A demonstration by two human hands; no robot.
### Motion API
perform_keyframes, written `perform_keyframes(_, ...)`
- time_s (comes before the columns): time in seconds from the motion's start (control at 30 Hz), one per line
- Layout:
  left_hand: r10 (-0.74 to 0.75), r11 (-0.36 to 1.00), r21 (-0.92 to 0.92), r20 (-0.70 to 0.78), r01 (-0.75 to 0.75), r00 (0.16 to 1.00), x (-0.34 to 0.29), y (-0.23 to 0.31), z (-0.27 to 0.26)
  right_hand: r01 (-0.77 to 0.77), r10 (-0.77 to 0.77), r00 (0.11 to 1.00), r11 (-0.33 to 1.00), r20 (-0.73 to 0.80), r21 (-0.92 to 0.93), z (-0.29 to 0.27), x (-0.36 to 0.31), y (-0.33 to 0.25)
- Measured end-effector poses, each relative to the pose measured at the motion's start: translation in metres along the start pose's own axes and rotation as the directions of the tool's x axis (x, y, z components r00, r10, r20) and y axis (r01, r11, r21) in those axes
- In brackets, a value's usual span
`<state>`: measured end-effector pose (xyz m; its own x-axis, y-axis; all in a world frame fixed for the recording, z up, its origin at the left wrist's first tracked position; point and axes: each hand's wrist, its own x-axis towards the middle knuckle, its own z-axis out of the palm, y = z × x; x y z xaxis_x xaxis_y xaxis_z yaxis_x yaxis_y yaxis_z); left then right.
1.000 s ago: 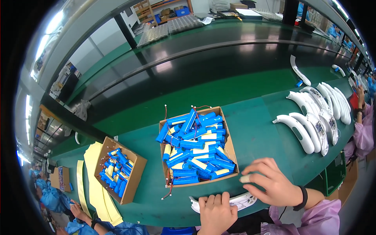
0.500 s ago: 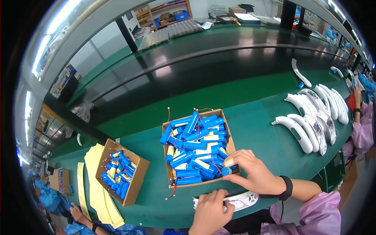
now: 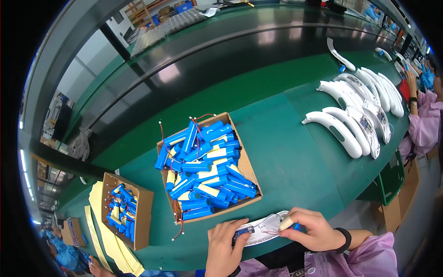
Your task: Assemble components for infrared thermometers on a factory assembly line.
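A curved white plastic housing lies at the table's front edge, its hollow side up. My left hand grips its left end, thumb beside a small blue circuit board. Over the right end, my right hand is closed on a blue battery pack, mostly hidden by the fingers. Thin wires run from those fingertips across the housing. A pale finger cot covers one of my right fingertips. Just beyond my hands stands a cardboard box heaped with blue battery packs and red leads.
A smaller cardboard box of battery packs stands left, beside yellow strips. White curved housings are grouped at the right. A dark conveyor belt runs behind. Co-workers' arms show at the far right and lower left.
My right hand has come from the big box to the white housing with a battery pack. The housing now shows its inside and board. The view has shifted.
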<state>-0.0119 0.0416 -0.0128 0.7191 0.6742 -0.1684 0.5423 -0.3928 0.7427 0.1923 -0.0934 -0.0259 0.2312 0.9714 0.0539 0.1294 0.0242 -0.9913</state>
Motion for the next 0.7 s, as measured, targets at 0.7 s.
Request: perform_keyframes(0.7, 0.261, 0.942, -0.189, -0.103, -0.277, 0.96, -0.017, -0.024, 0.017, 0.306, -0.274, 0.952, 0.882, 0.139, -0.358, 0.038, -0.002, 0.01)
